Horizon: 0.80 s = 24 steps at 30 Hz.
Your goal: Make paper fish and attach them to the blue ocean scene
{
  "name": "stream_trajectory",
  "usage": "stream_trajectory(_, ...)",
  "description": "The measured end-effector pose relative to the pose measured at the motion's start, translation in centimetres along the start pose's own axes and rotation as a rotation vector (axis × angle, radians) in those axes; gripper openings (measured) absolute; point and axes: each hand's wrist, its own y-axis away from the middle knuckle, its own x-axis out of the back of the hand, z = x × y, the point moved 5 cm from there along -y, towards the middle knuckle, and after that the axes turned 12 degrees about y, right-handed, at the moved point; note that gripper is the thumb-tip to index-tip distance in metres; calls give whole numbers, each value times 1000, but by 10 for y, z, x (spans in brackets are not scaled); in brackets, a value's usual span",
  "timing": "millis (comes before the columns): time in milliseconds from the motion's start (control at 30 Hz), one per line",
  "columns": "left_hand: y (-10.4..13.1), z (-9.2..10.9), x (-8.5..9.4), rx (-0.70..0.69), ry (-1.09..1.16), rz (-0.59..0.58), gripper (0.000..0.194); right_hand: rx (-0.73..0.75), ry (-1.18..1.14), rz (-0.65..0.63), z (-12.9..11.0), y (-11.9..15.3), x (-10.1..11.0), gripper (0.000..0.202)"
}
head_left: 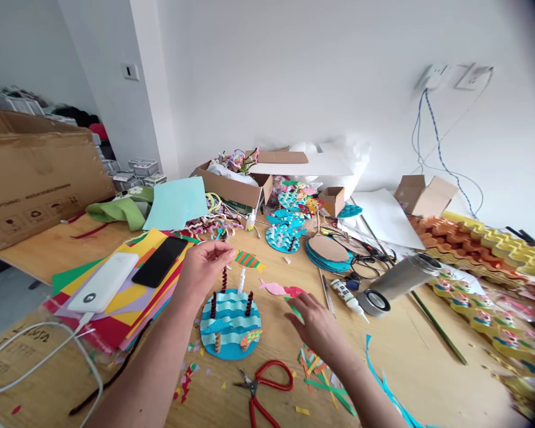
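Above the back edge of a round blue wave-patterned piece (pixel 230 324), my left hand (pixel 207 264) is closed in a pinch. A green and orange striped paper fish (pixel 248 260) sticks out to the right of its fingertips. Dark and white twisted stems stand upright on the blue piece, with a blue fish and an orange patterned fish near its front. My right hand (pixel 310 321) hovers low over the table with its fingers apart, beside a red paper fish (pixel 294 291) and a thin green piece under the fingers. A pink fish (pixel 273 288) lies just left of it.
Red-handled scissors (pixel 267 386) lie in front, beside paper strips (pixel 323 374). A glue bottle (pixel 348 299) and metal flask (pixel 405 276) are at right. Coloured paper, a phone (pixel 159 262) and a white power bank (pixel 103 282) are at left. Finished blue pieces (pixel 283 236) lie behind.
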Motion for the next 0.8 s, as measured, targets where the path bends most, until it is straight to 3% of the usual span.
stream_trajectory(133, 0, 0, 2, 7, 6, -2, 21, -30, -70, 24, 18, -6, 5, 14)
stream_trajectory(367, -1, -2, 3, 0, 2, 1, 21, 2, -285, -12, 3, -5, -1, 16)
stream_trajectory(667, 0, -1, 1, 8, 9, 2, 19, 4, -325, -62, -3, -3, -15, 22)
stream_trajectory(800, 0, -3, -1, 7, -3, -9, 19, -25, -349, -19, 0, -2, -14, 24)
